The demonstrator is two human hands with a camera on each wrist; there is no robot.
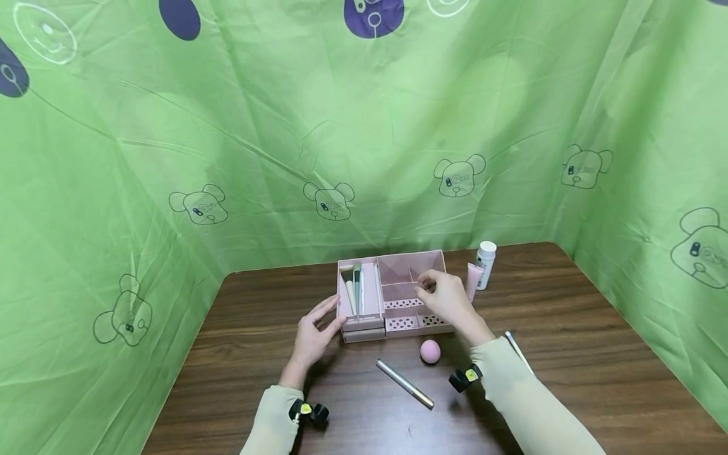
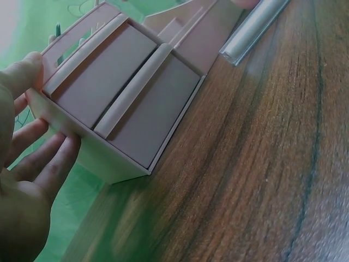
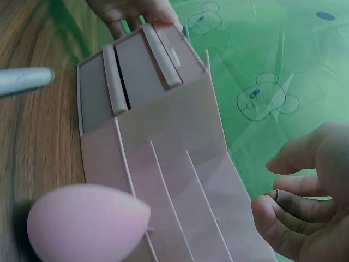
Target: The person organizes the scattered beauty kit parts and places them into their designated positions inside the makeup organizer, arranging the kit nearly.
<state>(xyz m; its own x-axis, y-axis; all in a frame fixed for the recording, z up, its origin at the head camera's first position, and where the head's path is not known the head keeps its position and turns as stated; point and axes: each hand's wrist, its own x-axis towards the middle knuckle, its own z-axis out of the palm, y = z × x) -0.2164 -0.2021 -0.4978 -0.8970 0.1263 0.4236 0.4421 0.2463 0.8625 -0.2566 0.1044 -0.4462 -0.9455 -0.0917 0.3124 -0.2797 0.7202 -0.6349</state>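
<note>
Left hand [image 1: 311, 337], fingers extended, braces pink plastic organizer [image 1: 364, 334], lower centre of frame; right hand [image 1: 447, 299], loosely curled, empty, above it. Pink egg-shaped sponge [image 1: 430, 352] below could roll if pale sleeve [image 1: 503, 373] brushes it.

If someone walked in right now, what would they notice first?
Probably the bright green cloth behind the table, printed with bear faces. Next, perhaps, the pink box near the table's back edge, with the left hand at its side and the right hand over its compartments. Then maybe the pink sponge in front of the box.
</note>
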